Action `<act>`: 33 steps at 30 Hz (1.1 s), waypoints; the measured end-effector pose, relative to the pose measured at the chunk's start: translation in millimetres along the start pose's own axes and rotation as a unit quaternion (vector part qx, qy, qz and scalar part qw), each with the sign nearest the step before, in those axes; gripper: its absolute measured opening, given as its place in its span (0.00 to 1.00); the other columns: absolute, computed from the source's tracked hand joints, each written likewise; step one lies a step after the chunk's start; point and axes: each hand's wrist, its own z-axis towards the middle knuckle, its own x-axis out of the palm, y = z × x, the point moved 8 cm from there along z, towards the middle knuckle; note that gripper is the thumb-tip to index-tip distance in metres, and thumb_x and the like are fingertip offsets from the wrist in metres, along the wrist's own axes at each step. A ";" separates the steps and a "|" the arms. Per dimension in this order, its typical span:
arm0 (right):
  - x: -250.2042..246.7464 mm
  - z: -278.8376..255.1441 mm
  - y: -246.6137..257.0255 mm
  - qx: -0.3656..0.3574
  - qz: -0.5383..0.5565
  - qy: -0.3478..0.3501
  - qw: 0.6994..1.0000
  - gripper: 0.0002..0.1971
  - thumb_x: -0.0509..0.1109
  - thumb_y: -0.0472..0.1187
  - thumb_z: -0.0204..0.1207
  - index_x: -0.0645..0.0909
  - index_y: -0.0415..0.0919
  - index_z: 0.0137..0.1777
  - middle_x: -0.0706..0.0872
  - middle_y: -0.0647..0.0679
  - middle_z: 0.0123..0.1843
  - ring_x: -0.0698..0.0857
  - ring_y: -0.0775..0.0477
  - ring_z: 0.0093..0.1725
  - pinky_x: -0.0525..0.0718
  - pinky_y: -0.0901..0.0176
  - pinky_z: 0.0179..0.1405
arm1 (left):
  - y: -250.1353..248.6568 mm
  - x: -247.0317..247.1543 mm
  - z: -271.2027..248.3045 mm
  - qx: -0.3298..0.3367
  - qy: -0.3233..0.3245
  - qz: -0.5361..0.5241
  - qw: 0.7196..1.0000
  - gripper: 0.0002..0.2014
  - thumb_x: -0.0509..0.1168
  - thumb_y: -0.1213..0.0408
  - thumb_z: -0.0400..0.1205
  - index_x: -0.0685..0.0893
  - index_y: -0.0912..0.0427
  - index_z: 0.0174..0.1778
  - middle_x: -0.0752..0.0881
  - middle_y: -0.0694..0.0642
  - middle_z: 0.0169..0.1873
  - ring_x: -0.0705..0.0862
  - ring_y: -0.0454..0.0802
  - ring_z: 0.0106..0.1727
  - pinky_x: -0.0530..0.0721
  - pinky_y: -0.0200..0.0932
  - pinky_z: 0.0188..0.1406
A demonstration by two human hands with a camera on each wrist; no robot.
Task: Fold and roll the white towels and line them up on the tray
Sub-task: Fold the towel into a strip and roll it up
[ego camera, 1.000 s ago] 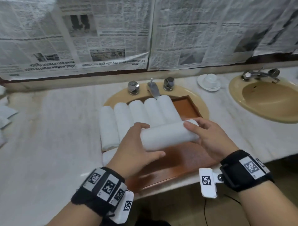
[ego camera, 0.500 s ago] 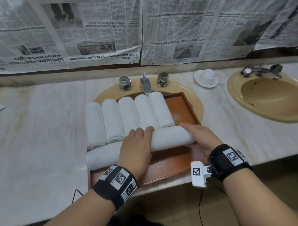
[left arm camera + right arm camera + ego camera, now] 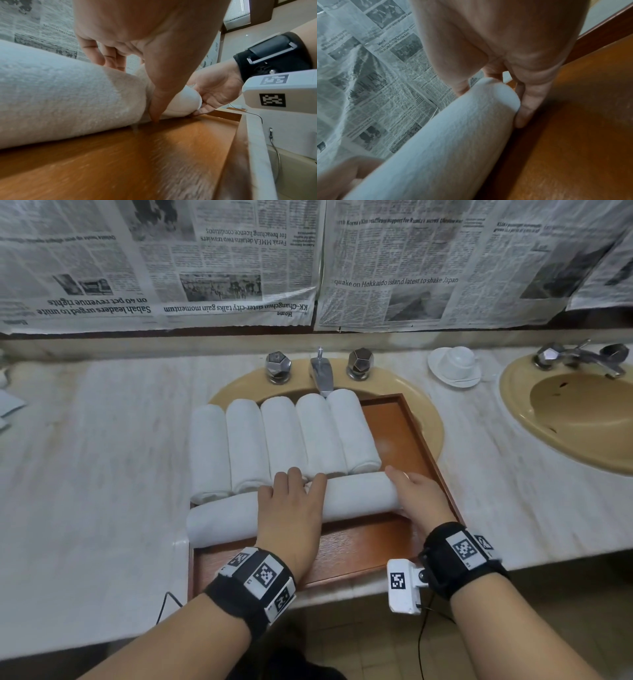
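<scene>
The wooden tray (image 3: 407, 436) in front of me sits over a tan sink (image 3: 430, 419) set in the marble counter (image 3: 102, 460). Five rolled white towels (image 3: 286, 436) lie side by side in it, filling its far left part from 10 to 12 o'clock, their ends pointing toward me. Bare wood shows at 1 o'clock, right of the row, and along the near strip at 6 o'clock.

A sixth rolled towel (image 3: 356, 496) lies crosswise on the tray, touching the near ends of the row; its left end reaches the tray's left edge at 9 o'clock. My left hand (image 3: 291, 508) lies over its middle, fingers draped across the top and thumb down the near side, tip touching the tray floor. My right hand (image 3: 419, 496) cups the right end at 3 o'clock, fingers curved behind the roll and thumb at its base.

At 12 o'clock, beyond the tray, the tap (image 3: 321, 371) stands between two faceted knobs (image 3: 278, 366), its spout just over the far ends of the towels. At 1 o'clock an upturned white cup on a saucer (image 3: 455, 366) rests on the counter, and a second tan sink (image 3: 579, 412) lies at 2 o'clock. Newspaper sheets (image 3: 239, 261) cover the wall behind. Some pale items at 9 o'clock are cut off by the edge; I cannot tell what they are.
</scene>
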 end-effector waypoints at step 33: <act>242.7 -141.2 152.6 -0.347 -0.322 0.038 0.880 0.36 0.67 0.58 0.82 0.62 0.48 0.87 0.59 0.47 0.89 0.54 0.47 0.88 0.46 0.49 0.88 | 390.8 -51.2 -140.2 -0.331 -0.074 -0.170 0.925 0.29 0.71 0.39 0.79 0.75 0.47 0.72 0.79 0.51 0.63 0.74 0.56 0.66 0.78 0.54 0.66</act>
